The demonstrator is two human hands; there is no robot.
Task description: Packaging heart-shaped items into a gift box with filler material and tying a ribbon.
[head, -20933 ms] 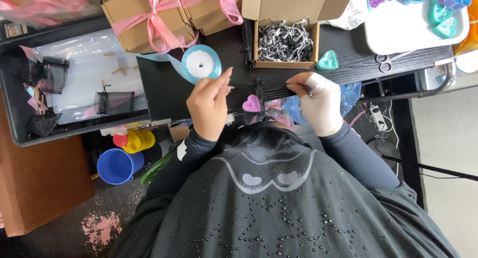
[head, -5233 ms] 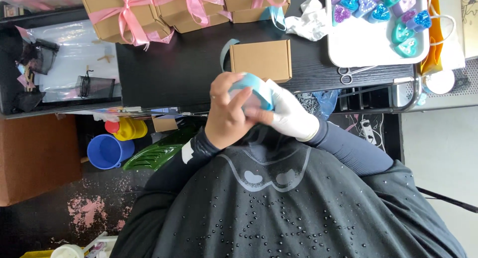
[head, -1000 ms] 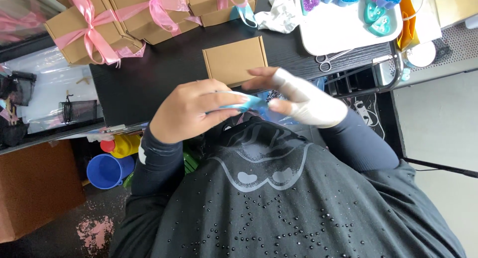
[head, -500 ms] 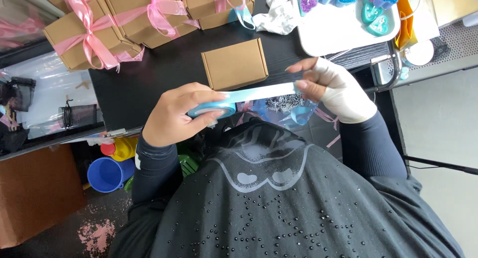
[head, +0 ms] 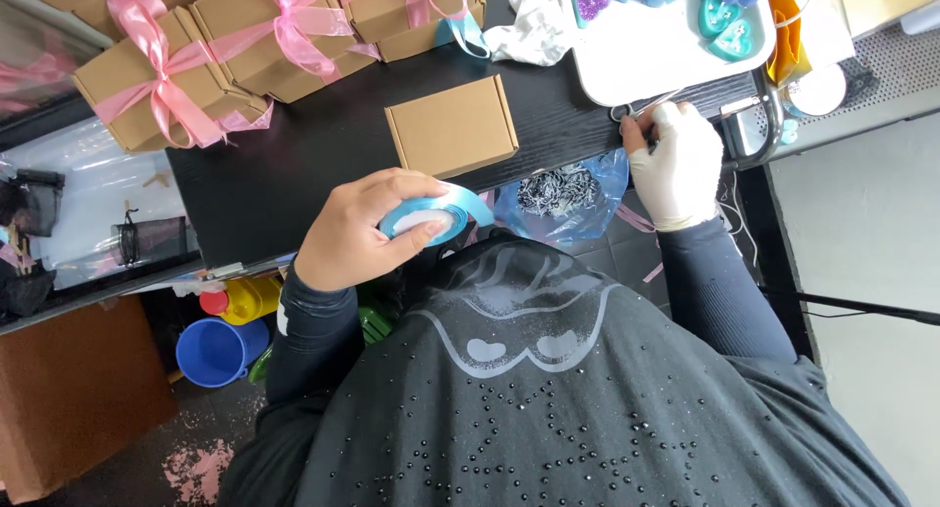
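My bare left hand (head: pixel 348 241) is closed around a roll of light blue ribbon (head: pixel 427 217), held just off the near edge of the black table (head: pixel 294 169). A short loose tail of ribbon curls from the roll. My right hand (head: pixel 676 164), in a white glove, rests at the table's edge with its fingers curled on the handles of a pair of scissors (head: pixel 638 107). A small plain cardboard box (head: pixel 450 127), closed, lies on the table between my two hands.
Cardboard boxes tied with pink bows (head: pixel 162 76) line the far left of the table. A white tray (head: pixel 646 52) with glittery heart shapes (head: pixel 725 23) stands far right. A blue bag of shredded paper (head: pixel 563 189) hangs below the edge. On the floor is a blue bucket (head: pixel 220 350).
The stretched length of blue ribbon between my hands is gone. My right hand let go of it and moved up right to the scissors. My left hand keeps the roll.
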